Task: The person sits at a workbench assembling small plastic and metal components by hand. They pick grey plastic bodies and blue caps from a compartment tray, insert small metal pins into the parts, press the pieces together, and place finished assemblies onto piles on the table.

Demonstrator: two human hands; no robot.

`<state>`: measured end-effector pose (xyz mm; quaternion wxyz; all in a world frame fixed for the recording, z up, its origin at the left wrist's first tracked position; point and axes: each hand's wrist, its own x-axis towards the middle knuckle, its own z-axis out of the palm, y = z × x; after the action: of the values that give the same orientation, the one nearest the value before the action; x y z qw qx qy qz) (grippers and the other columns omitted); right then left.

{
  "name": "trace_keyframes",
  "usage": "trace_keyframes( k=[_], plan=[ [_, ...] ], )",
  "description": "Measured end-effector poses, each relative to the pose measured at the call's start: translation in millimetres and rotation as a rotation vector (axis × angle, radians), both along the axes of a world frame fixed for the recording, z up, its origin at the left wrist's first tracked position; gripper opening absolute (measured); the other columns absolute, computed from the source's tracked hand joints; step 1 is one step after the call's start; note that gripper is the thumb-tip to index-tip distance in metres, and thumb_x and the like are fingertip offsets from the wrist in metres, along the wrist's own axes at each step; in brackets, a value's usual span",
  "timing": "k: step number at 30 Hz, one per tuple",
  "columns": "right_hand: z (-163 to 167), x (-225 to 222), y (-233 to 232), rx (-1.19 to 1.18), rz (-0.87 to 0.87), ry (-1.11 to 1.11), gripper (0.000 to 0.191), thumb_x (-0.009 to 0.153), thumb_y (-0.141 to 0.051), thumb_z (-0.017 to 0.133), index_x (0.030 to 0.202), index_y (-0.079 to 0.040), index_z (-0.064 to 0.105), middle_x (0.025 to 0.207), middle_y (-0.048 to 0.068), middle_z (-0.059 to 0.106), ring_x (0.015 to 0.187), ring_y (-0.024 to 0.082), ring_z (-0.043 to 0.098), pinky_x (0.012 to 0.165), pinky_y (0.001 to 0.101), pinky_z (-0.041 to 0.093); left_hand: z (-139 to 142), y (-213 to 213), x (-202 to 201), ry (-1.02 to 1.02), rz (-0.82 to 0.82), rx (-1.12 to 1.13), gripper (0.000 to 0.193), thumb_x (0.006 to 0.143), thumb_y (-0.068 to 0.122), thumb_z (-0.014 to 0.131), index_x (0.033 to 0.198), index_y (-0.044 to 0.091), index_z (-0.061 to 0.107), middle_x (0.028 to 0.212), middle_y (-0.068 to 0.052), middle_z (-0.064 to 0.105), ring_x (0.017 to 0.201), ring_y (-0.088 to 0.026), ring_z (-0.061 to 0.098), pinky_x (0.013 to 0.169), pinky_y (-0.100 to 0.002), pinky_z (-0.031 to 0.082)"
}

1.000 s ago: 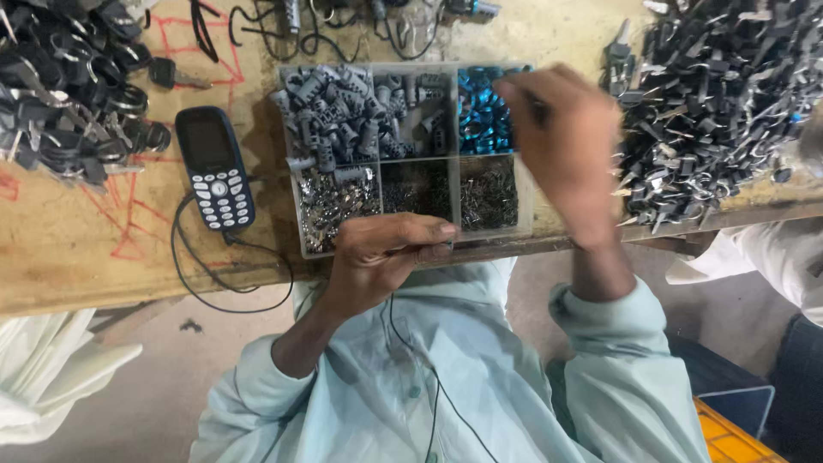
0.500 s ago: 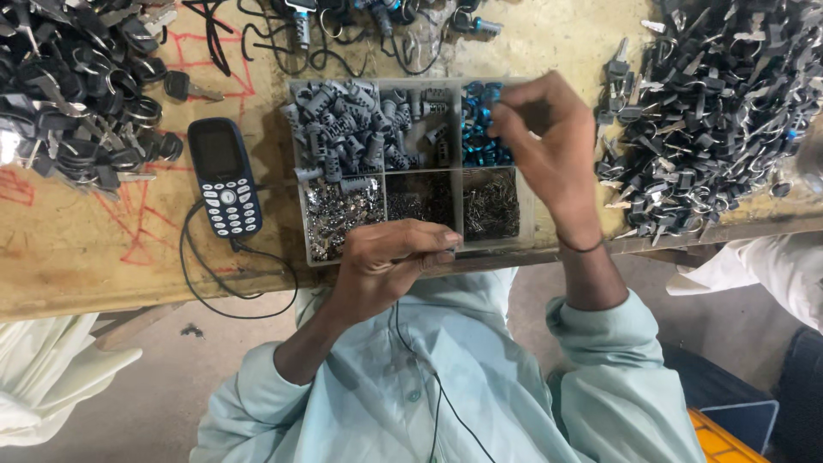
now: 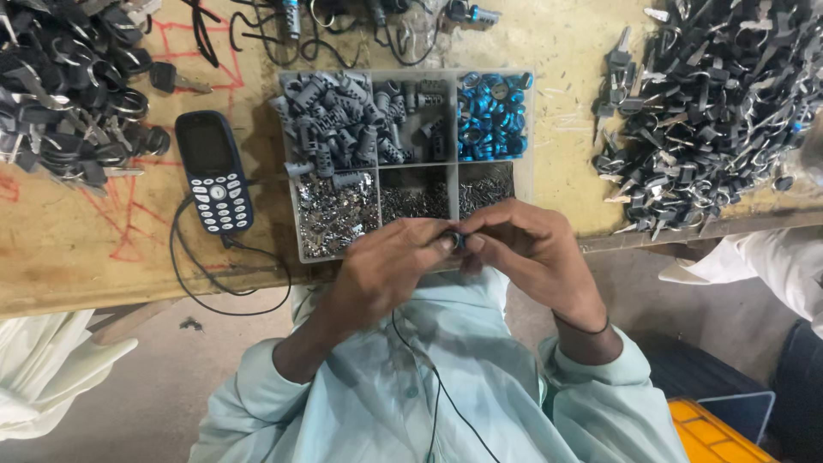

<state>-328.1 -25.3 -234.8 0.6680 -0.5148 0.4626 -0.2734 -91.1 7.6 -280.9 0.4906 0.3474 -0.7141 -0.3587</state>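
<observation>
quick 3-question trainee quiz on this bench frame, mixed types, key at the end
1. True or false: the left hand and the right hand meet on one small dark part at the near edge of the compartment tray.
2. Which tray compartment holds the blue rings? A) far right B) near left C) near middle
3. Fill in: the dark keypad phone lies on the bench to the ____ of the tray in the picture.

Key: 1 true; 2 A; 3 left
</observation>
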Motion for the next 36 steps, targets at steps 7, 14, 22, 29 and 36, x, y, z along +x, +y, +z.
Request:
trace_keyframes(
  k=[7,14,22,29,36],
  plan=[
    [-7,-14,16,0.059,0.052,-0.1,0.012,0.102,0.002,0.067,0.113,0.005,0.062,0.097,0.009,0.07,0.08,0.015,0.071,0.068,0.0297,0.06,19,16,-10,-0.257,-0.02,-0.2,0.023,0.094,0.003,0.069,0.116,-0.002,0.064,0.132,-0.019,0.065,0.121,-0.035,0.068,0.096,-0.042,0.059],
    [-25,-22,28,0.199,0.195,-0.31,0.039,0.105,-0.004,0.055,0.136,-0.009,0.032,0.118,0.008,0.056,0.098,0.009,0.058,0.078,0.0265,0.054,26,29,-30,-0.055,0.067,-0.022,0.041,0.084,-0.004,0.076,0.123,-0.002,0.064,0.122,-0.011,0.07,0.105,-0.028,0.068,0.091,-0.042,0.057],
    [-33,-18,38,0.233,-0.027,-0.408,0.032,0.106,0.001,0.055,0.128,-0.012,0.036,0.111,0.002,0.05,0.088,0.006,0.048,0.073,0.0245,0.043,7,23,-48,-0.076,0.159,-0.044,0.045,0.084,-0.005,0.08,0.126,0.0,0.066,0.116,-0.007,0.073,0.101,-0.027,0.065,0.089,-0.039,0.055],
    [-25,-91,-117,-0.919,-0.285,1.283,0.01,0.103,-0.011,0.07,0.106,-0.002,0.068,0.102,0.016,0.062,0.089,0.028,0.061,0.073,0.0425,0.046,12,-1,-38,-0.059,0.324,-0.076,0.036,0.089,-0.003,0.08,0.122,0.005,0.068,0.113,-0.006,0.072,0.1,-0.026,0.064,0.087,-0.039,0.053],
    [-68,-103,-146,-1.231,-0.243,1.3,0.019,0.099,-0.004,0.071,0.113,-0.004,0.058,0.125,0.016,0.057,0.115,0.031,0.055,0.093,0.0445,0.046,10,-11,-22,-0.045,0.284,0.005,0.036,0.088,-0.007,0.076,0.12,0.007,0.067,0.111,-0.007,0.07,0.104,-0.028,0.064,0.09,-0.039,0.054]
  ],
)
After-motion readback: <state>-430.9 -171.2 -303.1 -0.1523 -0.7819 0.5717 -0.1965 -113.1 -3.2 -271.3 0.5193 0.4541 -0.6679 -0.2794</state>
